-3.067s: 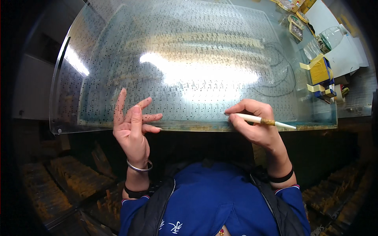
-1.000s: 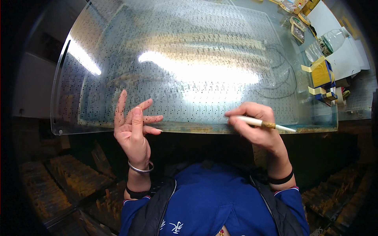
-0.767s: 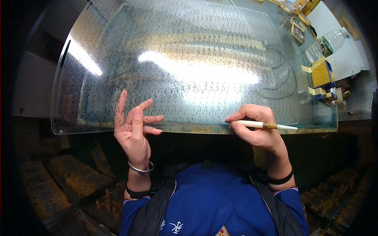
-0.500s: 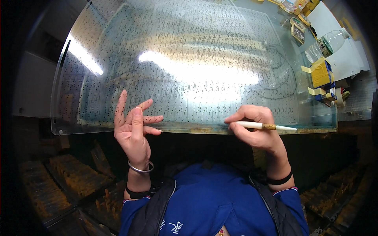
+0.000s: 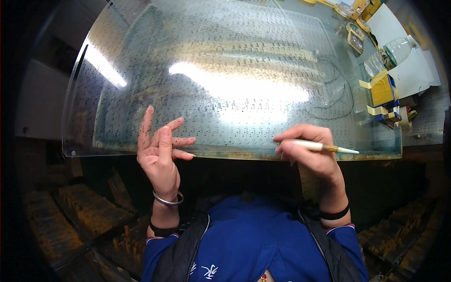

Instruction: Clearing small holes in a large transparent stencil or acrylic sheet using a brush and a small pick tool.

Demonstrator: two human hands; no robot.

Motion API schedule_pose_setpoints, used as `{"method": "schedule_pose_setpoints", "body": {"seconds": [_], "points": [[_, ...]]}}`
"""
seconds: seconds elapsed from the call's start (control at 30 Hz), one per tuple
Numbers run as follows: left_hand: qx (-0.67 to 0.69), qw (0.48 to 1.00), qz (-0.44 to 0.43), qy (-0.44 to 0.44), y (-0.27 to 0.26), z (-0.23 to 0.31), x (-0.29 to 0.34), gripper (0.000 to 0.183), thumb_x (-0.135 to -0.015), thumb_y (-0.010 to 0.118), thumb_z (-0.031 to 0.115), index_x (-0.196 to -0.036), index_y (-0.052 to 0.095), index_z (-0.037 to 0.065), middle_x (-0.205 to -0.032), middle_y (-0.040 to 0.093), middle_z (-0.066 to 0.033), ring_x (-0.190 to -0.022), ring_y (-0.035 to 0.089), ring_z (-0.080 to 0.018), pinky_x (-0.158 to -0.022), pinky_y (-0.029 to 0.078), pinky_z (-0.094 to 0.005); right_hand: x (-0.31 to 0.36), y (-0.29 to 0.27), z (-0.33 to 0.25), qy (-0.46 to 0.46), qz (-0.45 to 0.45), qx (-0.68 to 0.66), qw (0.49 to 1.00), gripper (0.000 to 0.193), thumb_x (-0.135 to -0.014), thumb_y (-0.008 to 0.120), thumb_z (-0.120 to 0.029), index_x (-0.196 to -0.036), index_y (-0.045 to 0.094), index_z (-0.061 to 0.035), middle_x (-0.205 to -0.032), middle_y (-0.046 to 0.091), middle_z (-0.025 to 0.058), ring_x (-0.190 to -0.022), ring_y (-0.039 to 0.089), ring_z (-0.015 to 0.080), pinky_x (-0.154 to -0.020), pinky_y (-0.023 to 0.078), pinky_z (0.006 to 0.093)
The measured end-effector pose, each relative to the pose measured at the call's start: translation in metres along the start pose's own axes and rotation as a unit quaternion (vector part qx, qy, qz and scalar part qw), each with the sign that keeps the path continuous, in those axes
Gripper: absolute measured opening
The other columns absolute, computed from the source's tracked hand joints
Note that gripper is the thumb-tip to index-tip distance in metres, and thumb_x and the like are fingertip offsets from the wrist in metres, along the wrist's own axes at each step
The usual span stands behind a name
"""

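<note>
Spanning the workspace, a large clear sheet (image 5: 225, 80) dotted with tiny marks curves away, glare across its middle. Along its near edge, the left hand (image 5: 159, 155) rests with fingers splayed open, holding nothing. The right hand (image 5: 310, 155) pinches a slim white pen-like tool (image 5: 324, 147) lying sideways at the edge. Glare could hide marks, and a slipped tip might scratch the sheet. Yellow boxes (image 5: 383, 96), a bottle (image 5: 392, 51) and thin wires (image 5: 336, 101) crowd the right.
</note>
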State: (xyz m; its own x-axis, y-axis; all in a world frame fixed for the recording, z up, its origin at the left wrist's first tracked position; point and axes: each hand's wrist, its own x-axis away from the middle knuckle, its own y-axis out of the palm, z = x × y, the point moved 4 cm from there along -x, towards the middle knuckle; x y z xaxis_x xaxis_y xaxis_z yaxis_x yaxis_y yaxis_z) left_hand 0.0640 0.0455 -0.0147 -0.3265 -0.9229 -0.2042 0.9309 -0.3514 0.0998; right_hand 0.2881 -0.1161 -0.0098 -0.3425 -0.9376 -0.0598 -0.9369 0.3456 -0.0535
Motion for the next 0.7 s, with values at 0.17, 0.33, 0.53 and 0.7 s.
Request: {"method": "schedule_pose_setpoints", "body": {"seconds": [0.17, 0.33, 0.53, 0.7], "points": [[0.009, 1.000, -0.014, 0.006, -0.002, -0.001, 0.000, 0.045, -0.098, 0.045, 0.008, -0.141, 0.033, 0.002, -0.107, 0.064, -0.0253, -0.071, 0.070, -0.0183, -0.048, 0.055, -0.0174, -0.007, -0.018, -0.006, -0.073, 0.211, 0.051, 0.973, 0.029, -0.097, 0.051, -0.019, -0.118, 0.056, 0.0008, -0.099, 0.067, 0.0158, -0.091, 0.064, 0.0192, -0.075, 0.053, 0.0302], [0.006, 1.000, -0.011, -0.002, -0.001, -0.002, -0.002, 0.046, -0.097, 0.045, 0.007, -0.141, 0.031, 0.000, -0.102, 0.065, -0.0238, -0.067, 0.069, -0.0213, -0.048, 0.056, -0.0206, -0.005, 0.001, -0.001, -0.144, 0.082, 0.367, 0.915, 0.031, -0.090, 0.062, -0.017, -0.117, 0.056, -0.0023, -0.114, 0.061, 0.0207, -0.109, 0.058, 0.0345, -0.097, 0.043, 0.0440], [0.013, 1.000, -0.025, -0.004, -0.004, -0.002, -0.001, 0.046, -0.097, 0.046, 0.007, -0.141, 0.033, 0.002, -0.107, 0.063, -0.0258, -0.073, 0.070, -0.0195, -0.049, 0.056, -0.0183, 0.027, 0.057, -0.022, -0.001, -0.408, 0.043, 0.912, 0.025, -0.094, 0.056, -0.025, -0.104, 0.059, -0.0017, -0.093, 0.064, 0.0170, -0.086, 0.064, 0.0338, -0.076, 0.051, 0.0372], [0.011, 1.000, -0.008, -0.022, -0.002, 0.001, 0.001, 0.046, -0.096, 0.050, 0.009, -0.139, 0.034, 0.000, -0.105, 0.064, -0.0245, -0.069, 0.069, -0.0191, -0.048, 0.055, -0.0187, 0.022, 0.042, -0.024, 0.002, -0.325, -0.002, 0.946, 0.041, -0.095, 0.052, -0.035, -0.107, 0.064, 0.0020, -0.100, 0.067, 0.0185, -0.091, 0.066, 0.0291, -0.080, 0.051, 0.0348]]}}
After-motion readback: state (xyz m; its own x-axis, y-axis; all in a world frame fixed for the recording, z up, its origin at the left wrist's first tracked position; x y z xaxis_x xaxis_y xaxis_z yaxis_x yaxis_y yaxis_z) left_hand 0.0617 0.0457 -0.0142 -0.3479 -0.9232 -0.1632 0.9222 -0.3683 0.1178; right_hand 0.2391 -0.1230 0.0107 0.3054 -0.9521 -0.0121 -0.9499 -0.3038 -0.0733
